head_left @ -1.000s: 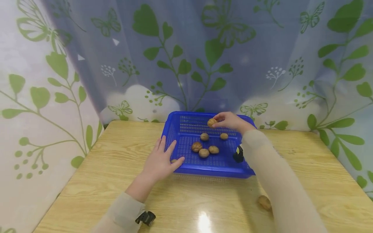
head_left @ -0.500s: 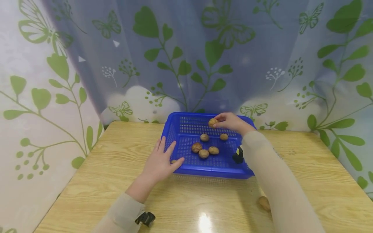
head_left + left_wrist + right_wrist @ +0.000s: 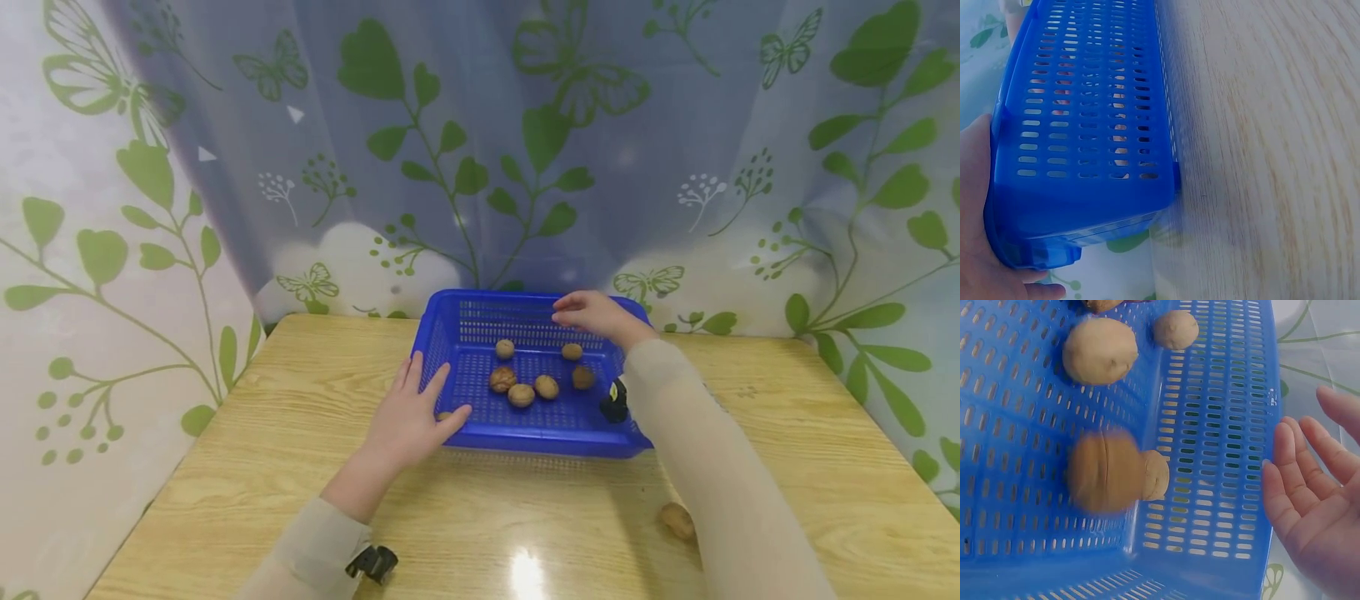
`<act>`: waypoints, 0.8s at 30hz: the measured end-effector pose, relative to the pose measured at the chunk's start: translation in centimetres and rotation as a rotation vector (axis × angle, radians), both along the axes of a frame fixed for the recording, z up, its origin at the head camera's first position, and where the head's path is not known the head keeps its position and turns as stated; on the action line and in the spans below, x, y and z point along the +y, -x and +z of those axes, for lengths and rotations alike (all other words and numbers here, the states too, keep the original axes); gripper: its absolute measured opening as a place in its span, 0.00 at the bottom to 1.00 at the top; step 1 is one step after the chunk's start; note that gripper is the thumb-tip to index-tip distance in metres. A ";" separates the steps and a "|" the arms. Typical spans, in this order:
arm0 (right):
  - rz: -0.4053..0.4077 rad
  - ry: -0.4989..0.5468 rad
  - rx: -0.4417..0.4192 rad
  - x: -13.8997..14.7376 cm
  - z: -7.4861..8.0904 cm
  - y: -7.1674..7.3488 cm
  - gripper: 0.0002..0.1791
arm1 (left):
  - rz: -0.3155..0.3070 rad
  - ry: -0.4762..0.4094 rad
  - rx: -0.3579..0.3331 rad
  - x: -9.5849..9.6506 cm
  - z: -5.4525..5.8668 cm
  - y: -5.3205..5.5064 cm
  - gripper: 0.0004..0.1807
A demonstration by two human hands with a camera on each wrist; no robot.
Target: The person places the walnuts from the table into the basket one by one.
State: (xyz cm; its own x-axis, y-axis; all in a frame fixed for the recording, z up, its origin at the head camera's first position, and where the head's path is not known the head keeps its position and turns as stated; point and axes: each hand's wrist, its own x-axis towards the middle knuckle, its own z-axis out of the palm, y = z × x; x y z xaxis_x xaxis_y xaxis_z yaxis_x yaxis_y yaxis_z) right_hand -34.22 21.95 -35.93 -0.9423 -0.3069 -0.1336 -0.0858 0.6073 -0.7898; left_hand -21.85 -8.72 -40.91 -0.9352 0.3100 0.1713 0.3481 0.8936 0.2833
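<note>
Several walnuts (image 3: 521, 395) lie in a blue plastic basket (image 3: 540, 447). A blurred walnut (image 3: 1107, 472) is in motion near the basket's right end in the right wrist view, overlapping a smaller walnut (image 3: 1156, 475). My right hand (image 3: 596, 317) hovers at the basket's far side, fingers loosely bent, holding nothing. With fingers spread, my left hand (image 3: 408, 417) rests on the basket's left front corner; in the left wrist view this hand (image 3: 975, 219) lies along the rim. A walnut (image 3: 444, 415) is partly hidden by the left thumb.
Outside the basket, a walnut (image 3: 678, 522) lies on the wooden table (image 3: 480, 517), beside the right sleeve. A patterned curtain (image 3: 465, 150) hangs directly behind the table. Dark wrist cameras sit on both sleeves.
The right hand has let go of the walnut it pinched. A walnut now shows at the basket's right, and one at the back has shifted left. The left hand stays in place.
</note>
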 end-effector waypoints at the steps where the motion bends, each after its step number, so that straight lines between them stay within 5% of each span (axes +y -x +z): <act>1: 0.001 0.001 -0.001 0.1 0.0 0.0 0.26 | 0.000 -0.001 0.001 0.0 0.0 0.0 0.43; 15: 0.014 0.005 0.044 0.9 1.7 -0.7 0.26 | -0.007 -0.011 0.028 -0.6 -0.1 -0.1 0.42; 24: -0.002 0.036 0.057 2.6 3.1 -2.7 0.26 | -0.021 -0.008 0.020 -0.3 0.1 -0.1 0.42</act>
